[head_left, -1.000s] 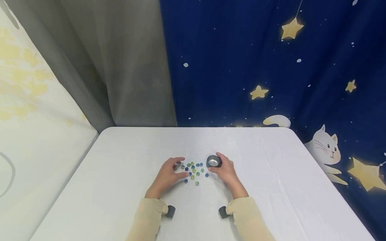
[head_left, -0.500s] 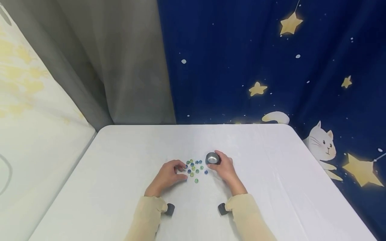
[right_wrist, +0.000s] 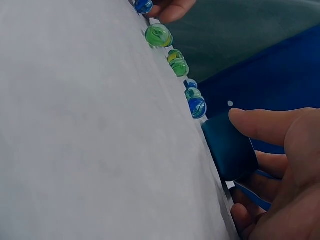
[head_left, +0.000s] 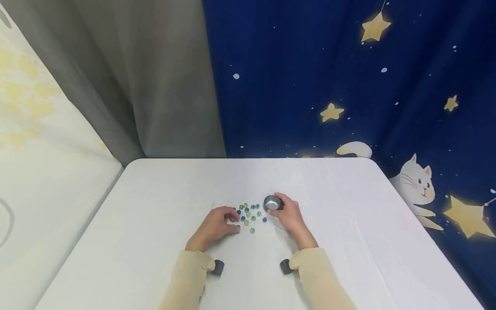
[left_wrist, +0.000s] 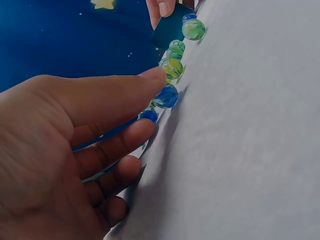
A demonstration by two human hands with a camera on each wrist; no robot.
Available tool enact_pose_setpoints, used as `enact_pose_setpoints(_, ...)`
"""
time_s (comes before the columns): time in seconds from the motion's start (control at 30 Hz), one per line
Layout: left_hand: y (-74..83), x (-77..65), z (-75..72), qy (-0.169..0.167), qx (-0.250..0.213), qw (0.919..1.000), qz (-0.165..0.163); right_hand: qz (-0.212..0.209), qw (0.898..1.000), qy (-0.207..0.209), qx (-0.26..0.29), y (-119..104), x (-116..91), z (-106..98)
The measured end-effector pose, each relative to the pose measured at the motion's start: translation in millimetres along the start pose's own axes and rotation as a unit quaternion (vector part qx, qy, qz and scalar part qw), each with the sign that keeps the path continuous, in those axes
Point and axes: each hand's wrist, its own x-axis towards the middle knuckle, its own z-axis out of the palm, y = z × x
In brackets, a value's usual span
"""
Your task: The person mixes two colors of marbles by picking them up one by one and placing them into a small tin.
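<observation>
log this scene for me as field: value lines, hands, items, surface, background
left hand: fingers bent loosely beside the marbles; whether it touches one cannot be told
right hand: holds the dark cup between thumb and fingers
cup: opening up, silvery inside, no marble visible in it
marbles: blue, green and yellow-green, scattered between left hand and cup
surface: white table
background: grey curtain beside blue star-print curtain

No text, label, brand, number or sign can be read from where I stand, on any surface in view, close by or further off; nothing legible to record.
</observation>
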Motion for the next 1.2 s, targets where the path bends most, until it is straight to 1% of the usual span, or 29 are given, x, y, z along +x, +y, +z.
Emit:
enact_pose_setpoints(0.23,2.1,-1.9,4.1,-0.001,0.009,1.0,-0.002,-0.009,1.0,-0.003,-0.001,1.2,-1.6,-3.0)
enact_pose_setpoints(0.57,4.9,-2.6,1.3,-0.005,0.023,0.9996,0.015,-0.003,1.0,-0.004,0.003,-0.6,-1.1,-5.1)
enact_pose_setpoints(0.8,5.6,-4.5,0.4,-0.005,0.016,0.9997,0.019,-0.001,1.0,-0.007,0.006,-0.7,-2.3,-5.6)
enact_pose_setpoints(0.93,7.1,-6.1,0.4,0.005,0.012,0.9999,0.011,-0.006,1.0,-0.007,0.01,-0.9,-2.7,-6.5)
enact_pose_setpoints(1.1,8.9,-6.3,0.2,0.016,0.003,0.9998,-0.011,-0.014,1.0,-0.005,0.008,-2.1,-3.7,-7.9)
enact_pose_setpoints(1.2,10.6,-6.3,-0.4,0.021,-0.004,0.9997,-0.013,-0.013,1.0,-0.004,0.007,-2.0,-4.7,-9.0)
